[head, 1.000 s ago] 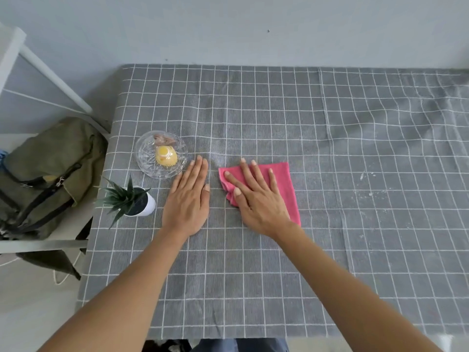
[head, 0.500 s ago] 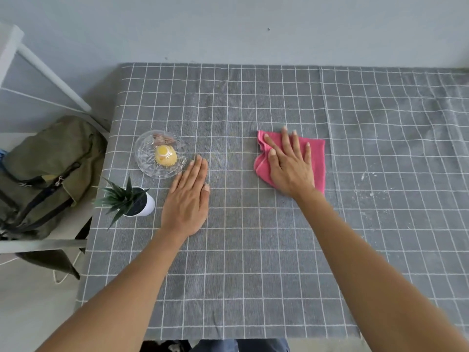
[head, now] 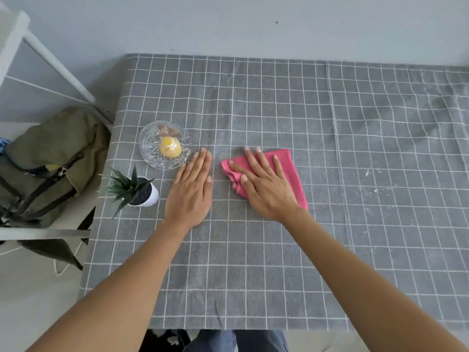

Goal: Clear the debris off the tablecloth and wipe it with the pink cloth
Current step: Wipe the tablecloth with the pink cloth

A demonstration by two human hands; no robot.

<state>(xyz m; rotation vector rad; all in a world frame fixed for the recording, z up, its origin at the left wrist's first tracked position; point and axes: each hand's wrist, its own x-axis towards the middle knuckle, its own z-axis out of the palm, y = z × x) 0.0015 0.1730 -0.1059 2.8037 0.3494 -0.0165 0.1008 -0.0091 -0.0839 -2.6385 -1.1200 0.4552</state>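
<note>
Fingers (head: 256,161) of the right hand (head: 266,189) lie straight and spread, pressing flat on the pink cloth (head: 289,168), which sits on the grey checked tablecloth (head: 279,262) just right of the left hand (head: 190,196). That hand rests palm down on the fabric, its fingers straight and close together, holding nothing, with the tips just beside the glass dish (head: 165,144). In the dish sit a yellow cupcake (head: 170,148) and something brown that is too small to identify. A small potted plant (head: 137,189) stands near the worktop's left edge, and a green backpack (head: 48,163) lies on a chair beside it. White specks (head: 375,184) are scattered on the tablecloth well to the right of the pink cloth, so wiping looks unfinished there. The pink cloth appears thin, soft and light; it bunches into folds at its left edge under the fingers, so it is likely to crumple or slide out from a loose touch. A broad flat palm over its middle seems the best hold, with even downward pressure. The tablecloth is also soft and wrinkles at the far right, so the left hand is probably needed to pin it against dragging.
</note>
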